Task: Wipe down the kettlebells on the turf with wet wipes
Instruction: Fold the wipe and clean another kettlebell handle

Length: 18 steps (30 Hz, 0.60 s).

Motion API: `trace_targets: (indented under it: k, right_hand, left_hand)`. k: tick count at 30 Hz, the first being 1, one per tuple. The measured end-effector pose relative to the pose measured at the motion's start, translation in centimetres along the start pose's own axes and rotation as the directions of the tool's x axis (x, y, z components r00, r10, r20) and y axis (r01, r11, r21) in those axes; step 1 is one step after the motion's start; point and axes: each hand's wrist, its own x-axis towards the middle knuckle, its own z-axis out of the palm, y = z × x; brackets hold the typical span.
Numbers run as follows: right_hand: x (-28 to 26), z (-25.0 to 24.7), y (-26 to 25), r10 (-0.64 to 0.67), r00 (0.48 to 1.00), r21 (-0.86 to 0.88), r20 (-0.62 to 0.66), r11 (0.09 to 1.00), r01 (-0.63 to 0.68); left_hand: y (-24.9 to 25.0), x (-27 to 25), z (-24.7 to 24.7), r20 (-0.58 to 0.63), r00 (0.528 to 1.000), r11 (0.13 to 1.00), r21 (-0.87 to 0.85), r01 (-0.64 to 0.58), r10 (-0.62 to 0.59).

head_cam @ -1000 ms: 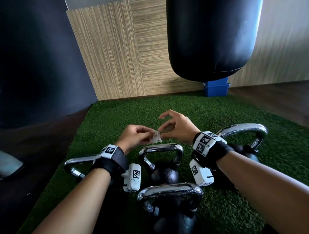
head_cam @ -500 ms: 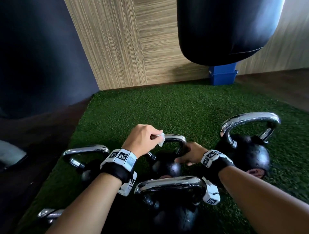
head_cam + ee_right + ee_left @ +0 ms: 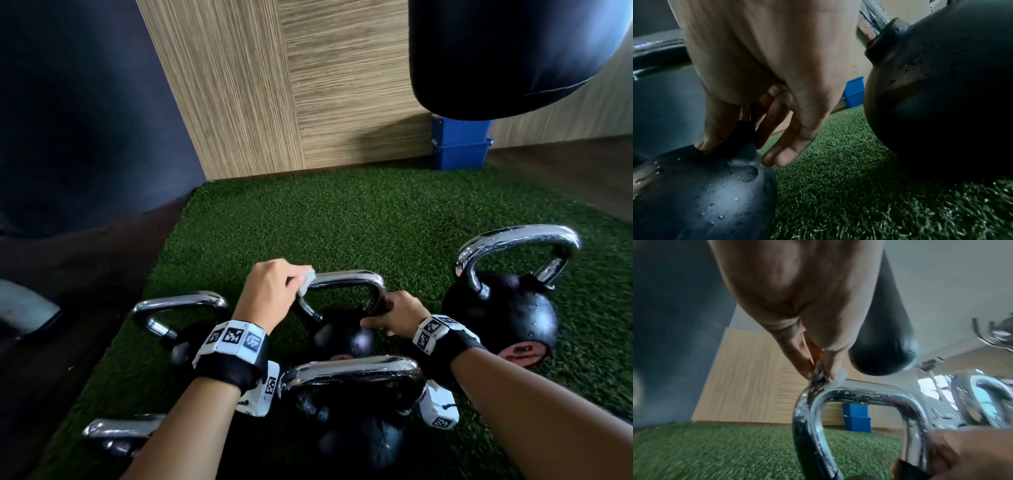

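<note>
A: Left hand (image 3: 270, 291)?
B: Pinching a wet wipe (image 3: 306, 279) against the middle kettlebell's (image 3: 342, 329) handle, on the turf (image 3: 342, 226).
A: Right hand (image 3: 397, 317)?
B: Fingers wrapped round that handle's base.

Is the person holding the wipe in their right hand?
No, the left hand pinches the wipe against the middle kettlebell's handle; the right hand steadies it.

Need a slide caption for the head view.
Left hand presses a wet wipe onto the middle kettlebell handle; right hand steadies it.

A gym: punching bag (image 3: 507, 54), kettlebells (image 3: 507, 301), green turf (image 3: 342, 219).
</note>
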Motion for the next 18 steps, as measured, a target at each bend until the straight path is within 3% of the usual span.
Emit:
trace_targets:
  k: [3,8,11,13,18]
  right_hand:
    - [-0.2,0.0,0.0,0.001,1.000,0.028,0.006,1.000,-0.001]
    - [-0.3,0.0,0.2,-0.014,1.000,0.078,0.009,0.997,0.013]
    - [-0.6,0.1,0.0,-0.007,1.000,0.086,0.006,0.996,0.006]
    - [-0.7,-0.1,-0.1,0.001,1.000,0.089,0.007,0.996,-0.002]
    - [-0.5,-0.1,0.0,-0.008,1.000,0.069,0.007,0.998,0.008]
  left_hand:
    - [-2.2,-1.3,0.1,-0.036,0.983,0.977,-0.124,0.175,-0.181]
    - [-3.3,-1.8,1.3,-0.030,0.971,0.930,-0.298,0.217,-0.236]
    - [-4.4,-2.5,2.4,0.110,0.890,0.722,-0.546,0.425,-0.441]
    - [-4.8,-3.2,3.1,0.201,0.835,0.602,-0.609,0.516,-0.512]
    - [-5.5,-4.2,4.4,0.229,0.809,0.493,-0.693,0.526,-0.542]
